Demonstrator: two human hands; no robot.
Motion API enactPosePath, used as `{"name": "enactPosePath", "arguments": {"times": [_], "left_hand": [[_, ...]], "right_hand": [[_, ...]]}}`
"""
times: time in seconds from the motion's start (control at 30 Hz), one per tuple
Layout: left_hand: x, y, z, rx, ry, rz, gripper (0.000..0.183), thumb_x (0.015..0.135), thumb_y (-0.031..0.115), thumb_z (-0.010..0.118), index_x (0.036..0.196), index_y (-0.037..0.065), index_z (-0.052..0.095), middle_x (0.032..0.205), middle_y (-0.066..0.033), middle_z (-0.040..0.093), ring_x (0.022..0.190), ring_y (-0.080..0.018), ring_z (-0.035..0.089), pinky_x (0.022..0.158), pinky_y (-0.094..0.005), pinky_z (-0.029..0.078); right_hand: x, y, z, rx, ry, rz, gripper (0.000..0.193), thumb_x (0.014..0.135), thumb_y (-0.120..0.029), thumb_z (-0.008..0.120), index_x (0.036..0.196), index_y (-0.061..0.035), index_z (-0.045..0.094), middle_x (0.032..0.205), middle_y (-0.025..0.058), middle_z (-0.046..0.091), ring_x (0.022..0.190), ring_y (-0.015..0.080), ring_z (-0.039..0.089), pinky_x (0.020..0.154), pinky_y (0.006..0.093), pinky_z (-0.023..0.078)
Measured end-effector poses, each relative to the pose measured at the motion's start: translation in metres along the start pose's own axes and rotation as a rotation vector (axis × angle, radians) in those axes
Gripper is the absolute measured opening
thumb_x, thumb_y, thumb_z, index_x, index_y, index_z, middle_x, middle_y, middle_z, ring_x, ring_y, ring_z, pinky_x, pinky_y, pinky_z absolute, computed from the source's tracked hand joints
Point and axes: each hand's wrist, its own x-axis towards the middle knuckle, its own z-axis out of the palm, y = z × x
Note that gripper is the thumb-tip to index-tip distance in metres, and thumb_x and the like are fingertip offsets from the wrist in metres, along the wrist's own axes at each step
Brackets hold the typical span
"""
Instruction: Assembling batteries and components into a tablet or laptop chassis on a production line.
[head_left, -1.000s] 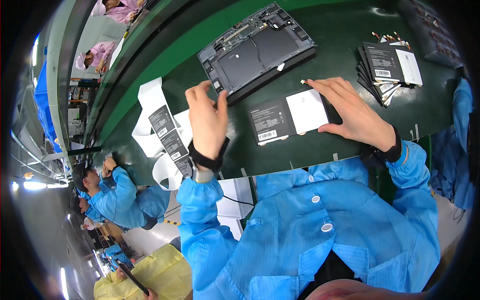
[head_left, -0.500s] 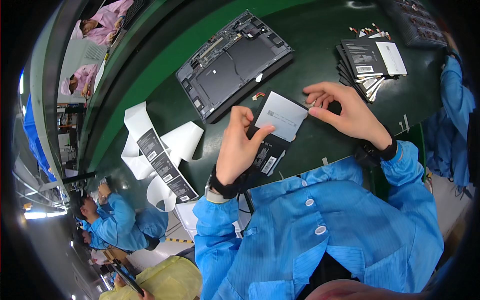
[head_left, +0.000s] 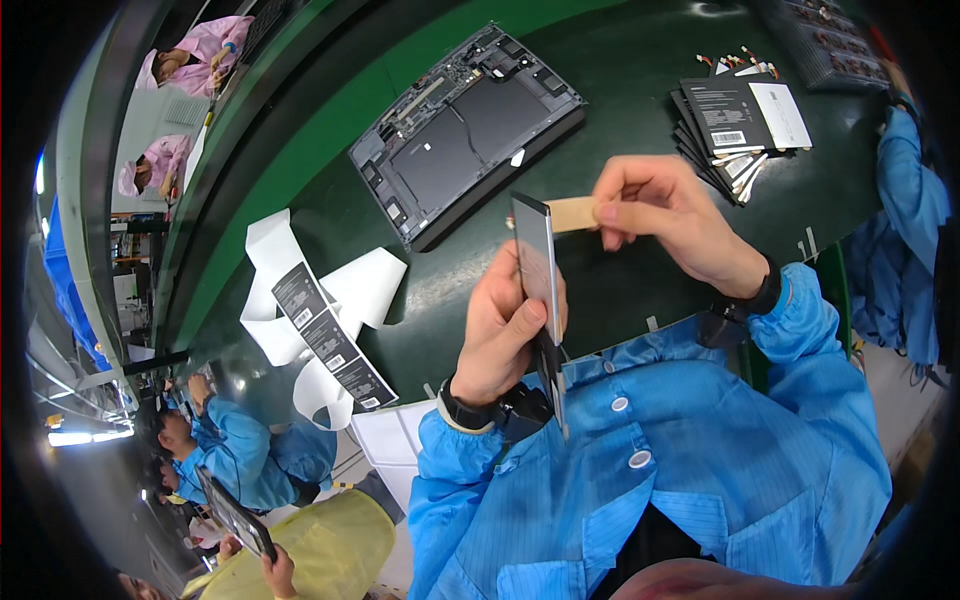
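Observation:
My left hand (head_left: 510, 325) grips a flat black battery pack (head_left: 537, 245) with a pale label, turned nearly edge-on toward me. A small wire plug shows beside its far end, mostly hidden. Between the thumb and fingers of my right hand (head_left: 670, 215) is a tan strip (head_left: 572, 214) that reaches to the pack's edge; where it joins the pack is hidden. Beyond the hands lies an opened laptop base (head_left: 440, 150) with bare circuitry and a large black battery area. To the right sits a stack of similar battery packs (head_left: 735, 115) with wire plugs at the far side.
A white strip of black labels (head_left: 325, 330) curls on the green table (head_left: 640, 90) at left. A clear tray of parts (head_left: 830, 45) stands at far right. Co-workers in blue (head_left: 240, 430), yellow (head_left: 310, 550) and pink (head_left: 200, 60) are around the table.
The battery pack has been tilted from nearly face-up to edge-on. My right hand, earlier at the pack's corner, now holds the tan strip drawn out beside it.

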Motion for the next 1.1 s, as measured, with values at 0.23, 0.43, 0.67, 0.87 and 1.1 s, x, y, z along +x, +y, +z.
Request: {"name": "enactPosePath", "arguments": {"times": [0.23,0.43,0.67,0.87,1.1], "left_hand": [[0.007,0.011,0.006,0.47,0.441,0.397,0.052,0.091,0.001,0.077,0.131,0.0,0.044,0.12,-0.011,0.063,0.109,-0.0189,0.066,0.098,-0.0342,0.053],[0.007,-0.003,-0.001,0.532,0.465,0.371,0.055,0.092,0.001,0.076,0.136,-0.001,0.044,0.126,-0.0115,0.061,0.117,-0.0189,0.06,0.102,-0.0334,0.049],[0.002,-0.023,-0.014,0.439,0.286,0.361,0.106,0.087,0.024,0.085,0.162,-0.002,0.016,0.147,-0.0175,0.046,0.129,-0.0236,0.055,0.109,-0.0374,0.045],[0.007,-0.017,0.008,0.062,0.278,0.239,0.088,0.095,0.044,0.067,0.159,-0.001,0.026,0.135,-0.0196,0.056,0.112,-0.0259,0.065,0.099,-0.0401,0.051],[0.019,-0.016,0.013,0.36,0.571,0.577,0.08,0.09,0.022,0.073,0.153,-0.001,0.031,0.128,-0.0175,0.058,0.113,-0.0275,0.062,0.101,-0.0417,0.05]], "right_hand": [[-0.008,-0.001,0.021,-0.692,0.224,-0.431,0.005,0.088,-0.004,0.073,0.089,0.0001,0.071,0.078,0.0043,0.069,0.067,0.0101,0.061,0.06,0.0263,0.047],[-0.013,-0.005,0.046,-0.699,0.169,-0.471,0.006,0.087,-0.001,0.073,0.088,0.0001,0.067,0.077,0.008,0.066,0.065,0.0173,0.062,0.059,0.0293,0.048],[-0.011,-0.003,0.044,-0.674,0.063,-0.426,0.006,0.085,-0.002,0.074,0.088,-0.0009,0.069,0.077,0.0087,0.066,0.062,0.0185,0.061,0.057,0.0307,0.046],[-0.005,0.008,0.047,-0.485,0.15,-0.373,0.007,0.088,-0.004,0.073,0.085,0.0003,0.068,0.072,0.0043,0.06,0.061,0.0109,0.052,0.056,0.0275,0.04],[-0.016,0.006,0.05,-1.025,0.225,-0.702,0.009,0.077,0.006,0.069,0.084,0.0014,0.065,0.076,0.0129,0.06,0.065,0.0274,0.059,0.058,0.0348,0.044]]}}
